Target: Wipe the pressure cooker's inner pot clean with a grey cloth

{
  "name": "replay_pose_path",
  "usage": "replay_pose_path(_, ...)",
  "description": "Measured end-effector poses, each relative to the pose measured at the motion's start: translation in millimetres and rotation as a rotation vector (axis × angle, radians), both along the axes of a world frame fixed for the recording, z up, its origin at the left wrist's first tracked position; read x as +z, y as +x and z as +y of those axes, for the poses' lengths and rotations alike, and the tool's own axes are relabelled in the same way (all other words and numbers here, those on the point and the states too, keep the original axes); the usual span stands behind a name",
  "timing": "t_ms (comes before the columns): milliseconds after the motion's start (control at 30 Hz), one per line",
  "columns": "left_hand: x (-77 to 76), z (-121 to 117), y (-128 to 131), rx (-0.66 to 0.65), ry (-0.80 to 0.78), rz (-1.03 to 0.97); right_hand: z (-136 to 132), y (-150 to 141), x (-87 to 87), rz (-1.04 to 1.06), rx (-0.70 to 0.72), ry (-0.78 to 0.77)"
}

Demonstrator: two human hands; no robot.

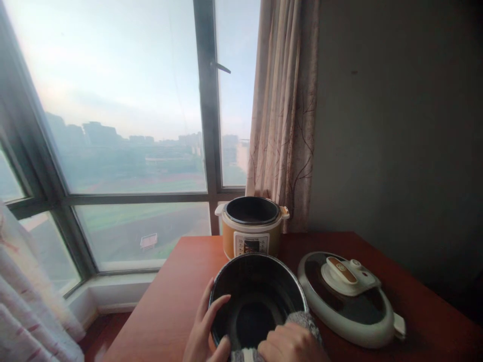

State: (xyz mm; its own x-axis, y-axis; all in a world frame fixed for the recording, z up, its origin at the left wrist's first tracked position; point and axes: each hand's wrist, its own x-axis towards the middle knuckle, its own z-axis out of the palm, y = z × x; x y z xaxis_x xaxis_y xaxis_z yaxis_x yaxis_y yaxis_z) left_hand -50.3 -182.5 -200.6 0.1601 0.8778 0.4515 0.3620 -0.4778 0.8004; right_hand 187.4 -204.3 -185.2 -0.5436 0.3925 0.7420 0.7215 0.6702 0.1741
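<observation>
A dark inner pot stands tilted toward me on the red-brown table. My left hand grips its left rim, thumb hooked over the edge. My right hand is closed on a grey cloth at the pot's near rim. Behind the pot sits an orange and white pressure cooker base, open on top and without a pot in it. Its round lid lies flat to the right, handle up.
A large window fills the left and centre. A patterned curtain hangs by a dark wall. A white and pink fabric shows at the bottom left, beyond the table's left edge.
</observation>
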Motion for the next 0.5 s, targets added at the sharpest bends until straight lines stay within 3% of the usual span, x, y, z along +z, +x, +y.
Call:
replay_pose_path(167,13.0,10,-9,-0.063,-0.067,-0.007,1,8,2.2,-0.056,0.053,-0.026)
replay_pose_path(367,41.5,41,-28,-0.311,-0.237,-0.048,4,24,10.7,-0.143,0.096,-0.08)
replay_pose_path(500,36.6,48,-23,-0.266,-0.232,-0.134,7,21,6.4,-0.091,0.075,-0.038)
